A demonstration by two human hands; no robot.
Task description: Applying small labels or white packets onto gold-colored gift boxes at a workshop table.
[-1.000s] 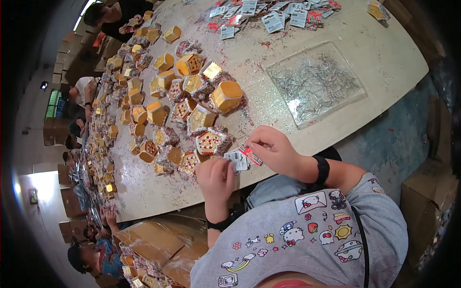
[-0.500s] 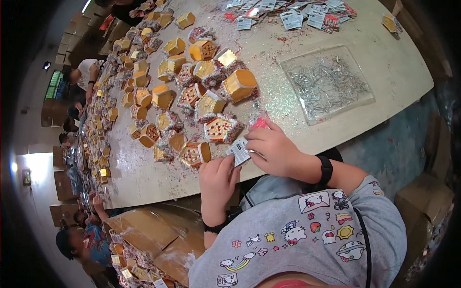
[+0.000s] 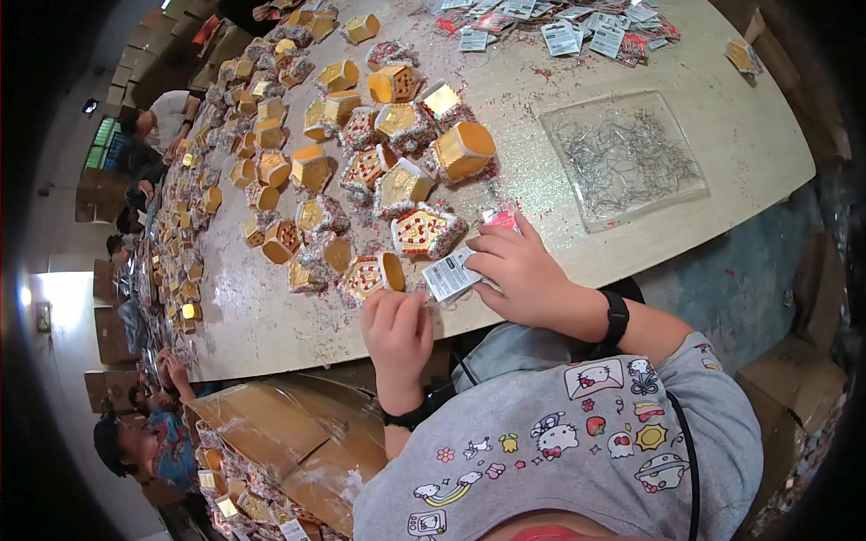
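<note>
My right hand (image 3: pixel 525 278) grips a small white-and-red printed card (image 3: pixel 446 276) near the table's front edge, thumb below and fingers over it. Just left of the card, my left hand (image 3: pixel 394 335) is closed in a pinch, apart from the card. Whatever its fingertips hold, if anything, is too small to make out. Right beyond the hands lie a house-shaped ornament (image 3: pixel 425 233) with a gold, red-dotted face and a glittery rim, and a similar ornament (image 3: pixel 370 278) on its side.
A shallow clear tray (image 3: pixel 646 213) of thin metal wire hooks (image 3: pixel 624 151) lies to the right. Loose printed cards (image 3: pixel 561 38) are heaped at the far side. Many more ornaments (image 3: pixel 311 169) cover the left. A cardboard box (image 3: pixel 271 424) stands below the table edge; other people sit farther left.
My left hand has let go of the card's left end and drawn back to the left. More of the card shows, still in my right hand. The view has shifted slightly.
</note>
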